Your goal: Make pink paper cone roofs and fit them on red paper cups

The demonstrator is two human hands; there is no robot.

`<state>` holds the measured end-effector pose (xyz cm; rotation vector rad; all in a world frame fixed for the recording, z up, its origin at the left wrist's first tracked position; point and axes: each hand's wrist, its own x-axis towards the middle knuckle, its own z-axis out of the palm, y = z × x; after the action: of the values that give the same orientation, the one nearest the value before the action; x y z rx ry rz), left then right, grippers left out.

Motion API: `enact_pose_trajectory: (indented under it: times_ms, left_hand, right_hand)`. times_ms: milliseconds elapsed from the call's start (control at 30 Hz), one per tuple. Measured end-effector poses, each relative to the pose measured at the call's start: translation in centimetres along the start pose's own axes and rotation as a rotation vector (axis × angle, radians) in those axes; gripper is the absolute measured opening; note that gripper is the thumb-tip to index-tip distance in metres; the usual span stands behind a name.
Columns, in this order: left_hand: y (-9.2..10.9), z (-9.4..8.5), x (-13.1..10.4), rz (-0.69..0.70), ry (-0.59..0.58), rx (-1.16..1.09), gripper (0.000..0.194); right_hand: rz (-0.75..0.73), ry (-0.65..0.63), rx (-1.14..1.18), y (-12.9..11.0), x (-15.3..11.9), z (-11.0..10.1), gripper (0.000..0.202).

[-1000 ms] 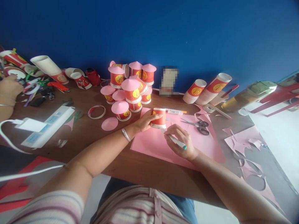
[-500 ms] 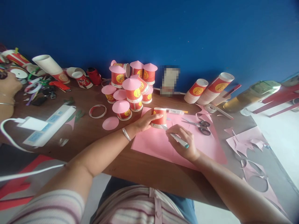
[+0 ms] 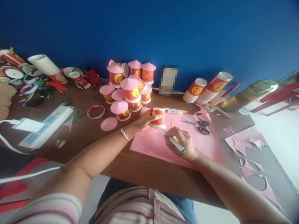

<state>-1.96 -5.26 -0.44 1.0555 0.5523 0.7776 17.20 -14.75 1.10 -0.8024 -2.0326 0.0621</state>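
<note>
My left hand [image 3: 146, 121] is wrapped round a red paper cup [image 3: 159, 118] with a white band at its lower edge, the thumb across its front. In my right hand [image 3: 181, 141] is a white marker [image 3: 175, 143] with a green end, gripped like a pen. Its tip is at the cup's lower white band; whether it touches is too small to tell. Beneath both hands lies a sheet of pink paper [image 3: 149, 141]. Scissors [image 3: 201, 123] with black handles rest on the sheet to the right, and another marker [image 3: 174, 111] lies behind the cup.
Several red cups with pink cone tops [image 3: 129, 84] stand back left, near a pink paper disc [image 3: 109, 123]. Stacked cups [image 3: 219, 85] lean at the back right beside a gold bottle [image 3: 247, 95]. A power strip [image 3: 46, 126] lies left; pink scraps [image 3: 252, 168] lie right.
The view has shifted slightly, so everything sits a little further left. Both hands keep their holds, with the marker still at the cup's lower band.
</note>
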Motion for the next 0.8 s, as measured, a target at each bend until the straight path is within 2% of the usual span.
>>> enact_pose_trajectory:
  times_ms: [333,800]
  left_hand:
    - [0.05,0.01,0.05,-0.007,-0.018,0.022,0.048]
    - [0.07,0.06,-0.03,-0.011,-0.006,0.035,0.052]
  right_hand:
    - [-0.053,-0.015,-0.020,0.36,0.19,0.01,0.016]
    - [-0.041,-0.037,-0.054,0.11,0.46,-0.03,0.015]
